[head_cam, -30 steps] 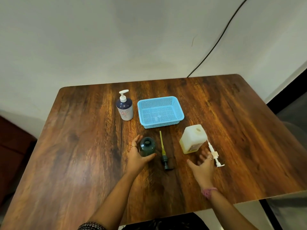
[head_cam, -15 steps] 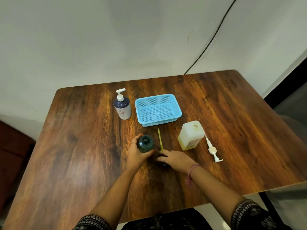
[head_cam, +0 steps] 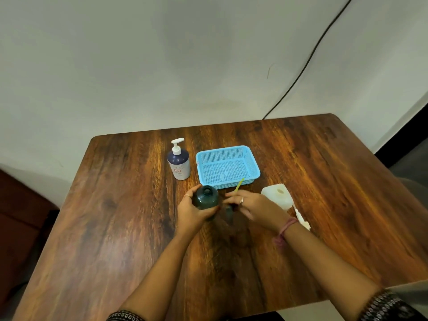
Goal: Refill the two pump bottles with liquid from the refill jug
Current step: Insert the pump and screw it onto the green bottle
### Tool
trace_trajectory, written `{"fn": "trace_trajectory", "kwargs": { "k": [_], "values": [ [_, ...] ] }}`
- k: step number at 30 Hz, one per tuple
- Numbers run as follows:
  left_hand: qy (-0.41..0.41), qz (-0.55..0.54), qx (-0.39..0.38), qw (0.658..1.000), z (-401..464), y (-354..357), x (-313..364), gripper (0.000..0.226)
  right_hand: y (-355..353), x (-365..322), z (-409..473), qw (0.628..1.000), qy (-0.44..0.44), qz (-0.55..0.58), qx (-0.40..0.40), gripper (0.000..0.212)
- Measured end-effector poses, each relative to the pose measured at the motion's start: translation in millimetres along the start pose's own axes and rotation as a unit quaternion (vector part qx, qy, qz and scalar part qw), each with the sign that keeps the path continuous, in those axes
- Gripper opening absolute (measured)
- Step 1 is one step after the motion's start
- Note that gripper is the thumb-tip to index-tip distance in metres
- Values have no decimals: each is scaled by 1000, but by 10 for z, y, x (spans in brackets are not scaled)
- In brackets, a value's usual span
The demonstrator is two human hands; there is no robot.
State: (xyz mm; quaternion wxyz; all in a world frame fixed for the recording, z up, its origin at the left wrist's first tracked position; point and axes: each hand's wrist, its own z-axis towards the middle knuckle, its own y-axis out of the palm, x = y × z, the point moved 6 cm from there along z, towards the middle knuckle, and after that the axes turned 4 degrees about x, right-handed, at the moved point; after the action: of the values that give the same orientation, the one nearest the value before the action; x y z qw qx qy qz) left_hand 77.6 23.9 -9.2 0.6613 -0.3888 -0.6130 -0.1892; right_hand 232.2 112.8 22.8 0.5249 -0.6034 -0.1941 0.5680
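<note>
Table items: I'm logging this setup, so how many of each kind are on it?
Bottles: 2, white-pump bottle and dark bottle
Loose pumps: 2, dark pump and white pump
Jug: 1
Basket: 1
Total: 6

blue basket (head_cam: 228, 166) and white pump bottle (head_cam: 178, 163) block far side, near table (head_cam: 115, 228) open

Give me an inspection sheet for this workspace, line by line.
Surface: wooden table, dark grain.
Job's things: dark green bottle open, upright; its dark pump in hand; refill jug; blue-capped pump bottle assembled; loose white pump lying beside jug.
Clutter: blue basket, nothing seen inside.
Hands: left hand grips green bottle; right hand holds dark pump.
Cables: black cable down wall.
Surroundings: plain wall.
</note>
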Motion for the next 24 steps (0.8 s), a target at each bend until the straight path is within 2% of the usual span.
{"fn": "trace_trajectory", "kwargs": {
  "k": [5,10,18,24],
  "values": [
    [34,-13,-16,999,202,3,441,70,-976,-174,268,980,21,59,190,31],
    [50,-23,-4,998,413,26,975,73,-1762,-276,535,926,78,194,313,31],
    [92,-29,22,995,780,97,1802,80,-2887,-484,1021,859,27,257,441,31],
    [104,-48,32,993,966,143,2315,74,-3455,-652,1299,843,-18,266,467,29]
  ]
}}
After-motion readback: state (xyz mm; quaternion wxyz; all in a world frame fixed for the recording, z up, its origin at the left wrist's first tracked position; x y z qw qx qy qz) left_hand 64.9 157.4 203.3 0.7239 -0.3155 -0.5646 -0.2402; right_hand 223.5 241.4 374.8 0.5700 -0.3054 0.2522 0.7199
